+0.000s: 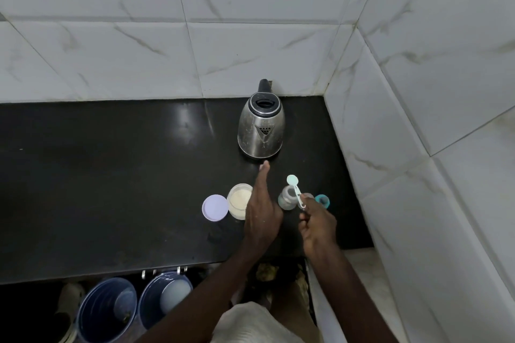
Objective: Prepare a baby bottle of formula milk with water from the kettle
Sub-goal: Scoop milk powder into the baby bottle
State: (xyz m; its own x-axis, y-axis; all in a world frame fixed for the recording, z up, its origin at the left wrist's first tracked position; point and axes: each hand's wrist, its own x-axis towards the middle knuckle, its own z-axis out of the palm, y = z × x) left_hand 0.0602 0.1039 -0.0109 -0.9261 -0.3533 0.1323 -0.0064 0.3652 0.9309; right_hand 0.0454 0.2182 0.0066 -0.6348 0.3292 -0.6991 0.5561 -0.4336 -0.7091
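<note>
Nearest, below the worktop's (111, 175) front edge, two blue buckets (92, 315) stand side by side on the floor, to the left of the person's light garment. Both forearms reach up from there over the dark worktop. The right hand (319, 227) is curled, its fingers (303, 214) pinching the near end of a pale scoop (296, 193). The scoop's handle slants up and left across the mouth of the bottle (285, 199), and its round bowl shows just past the bottle's far rim. The bottle stands upright and uncapped on the worktop, just beyond the right hand and between the two hands. Just right of it, partly hidden by the right hand's fingers, lies a teal cap (322, 199). The left hand (262, 211) holds nothing. Its fingers (262, 178) are straight and together, pointing away from the person, and the hand covers the right edge of an open jar (238, 200) of pale powder. A lilac lid (214, 207) lies flat, touching or nearly touching the jar's left side. The left fingertips end close to the base of the steel kettle (261, 128); whether they touch it cannot be told. The kettle stands upright at the back of the worktop with its spout facing the person and its black handle toward the tiled wall (250, 36).
</note>
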